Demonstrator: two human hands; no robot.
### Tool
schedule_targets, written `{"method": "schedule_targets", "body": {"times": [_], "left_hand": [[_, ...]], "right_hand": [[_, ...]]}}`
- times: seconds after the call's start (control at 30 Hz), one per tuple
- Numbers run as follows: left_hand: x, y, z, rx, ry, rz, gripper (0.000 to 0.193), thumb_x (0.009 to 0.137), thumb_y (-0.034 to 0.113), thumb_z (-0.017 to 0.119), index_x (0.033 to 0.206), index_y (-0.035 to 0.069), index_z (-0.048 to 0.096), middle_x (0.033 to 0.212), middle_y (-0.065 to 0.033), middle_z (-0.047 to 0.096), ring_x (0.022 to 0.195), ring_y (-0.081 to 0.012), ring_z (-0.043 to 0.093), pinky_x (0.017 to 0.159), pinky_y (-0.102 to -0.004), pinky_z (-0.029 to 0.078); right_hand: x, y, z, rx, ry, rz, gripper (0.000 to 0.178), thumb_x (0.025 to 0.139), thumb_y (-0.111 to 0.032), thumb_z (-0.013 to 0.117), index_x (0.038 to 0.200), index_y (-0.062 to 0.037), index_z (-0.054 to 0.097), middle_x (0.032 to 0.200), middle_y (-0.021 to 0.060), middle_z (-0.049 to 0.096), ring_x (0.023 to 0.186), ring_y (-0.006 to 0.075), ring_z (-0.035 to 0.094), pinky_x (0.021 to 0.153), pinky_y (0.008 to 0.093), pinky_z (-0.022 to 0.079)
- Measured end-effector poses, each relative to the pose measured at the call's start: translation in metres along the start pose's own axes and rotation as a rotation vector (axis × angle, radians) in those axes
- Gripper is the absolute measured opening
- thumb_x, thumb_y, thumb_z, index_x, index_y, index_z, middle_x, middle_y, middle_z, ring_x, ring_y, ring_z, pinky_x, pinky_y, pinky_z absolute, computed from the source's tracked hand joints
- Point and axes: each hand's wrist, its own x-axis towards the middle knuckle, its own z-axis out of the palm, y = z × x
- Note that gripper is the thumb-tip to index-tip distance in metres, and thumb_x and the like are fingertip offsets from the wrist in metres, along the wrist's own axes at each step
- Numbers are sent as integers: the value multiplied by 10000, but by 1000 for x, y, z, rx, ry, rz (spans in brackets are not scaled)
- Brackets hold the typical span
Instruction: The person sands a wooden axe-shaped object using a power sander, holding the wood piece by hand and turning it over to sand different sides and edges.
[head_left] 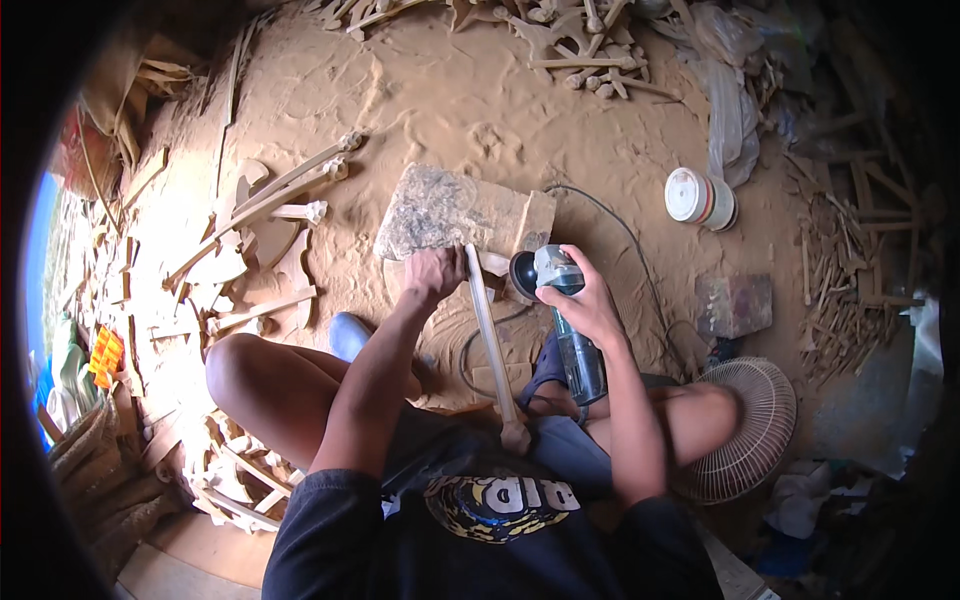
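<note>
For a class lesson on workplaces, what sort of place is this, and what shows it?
Probably a bone-working workshop: the right hand grips an angle grinder, what look like bones lie in piles, and tan dust spreads between them.

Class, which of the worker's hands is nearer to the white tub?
Right. The right hand, gripping the grinder, is below-left of the tub in view; the left hand is farther left, by the block.

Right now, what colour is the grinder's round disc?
The disc looks black; it shows best in the head view.
</note>
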Motion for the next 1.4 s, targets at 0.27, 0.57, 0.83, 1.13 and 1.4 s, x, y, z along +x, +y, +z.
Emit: {"method": "schedule_targets", "body": {"times": [0.27,0.57,0.83,1.13,1.4], "left_hand": [[0,-2,-1,37,-6,4,605,1128,480,425,794,119,778,693,-199,715,619,-411,698,612,-528,551],[2,16,19,-22,33,36,569,1107,425,478,721,117,759,763,-207,745,702,-432,736,670,-556,580],[-62,46,22,295,325,-20,696,1093,505,460,1539,-29,453,1476,-310,518,1324,-504,514,1136,-588,382],[-140,86,57,-778,2,-324,467,895,22,668,1270,-25,394,988,-273,654,821,-397,687,723,-543,564],[-65,52,-64,-249,104,147,309,924,-24,595,1222,49,561,914,-225,693,929,-467,703,790,-517,560]], "right_hand": [[-3,-3,4,-92,-68,65,857,782,-255,906,1516,4,549,1349,197,703,1233,280,686,1075,386,535],[-39,-19,-36,27,55,104,838,804,-197,915,1523,13,538,1330,150,699,1190,223,675,1034,361,543],[-49,-112,-110,184,353,-168,765,885,-121,869,1545,-18,498,1281,96,679,1065,171,676,928,327,560],[-55,-76,-142,570,566,-14,754,934,-137,826,1593,-76,464,1271,147,673,980,215,708,812,379,615],[-43,-35,-154,1020,347,228,466,941,-409,830,1220,-81,652,932,130,713,720,252,729,605,407,615]]}}
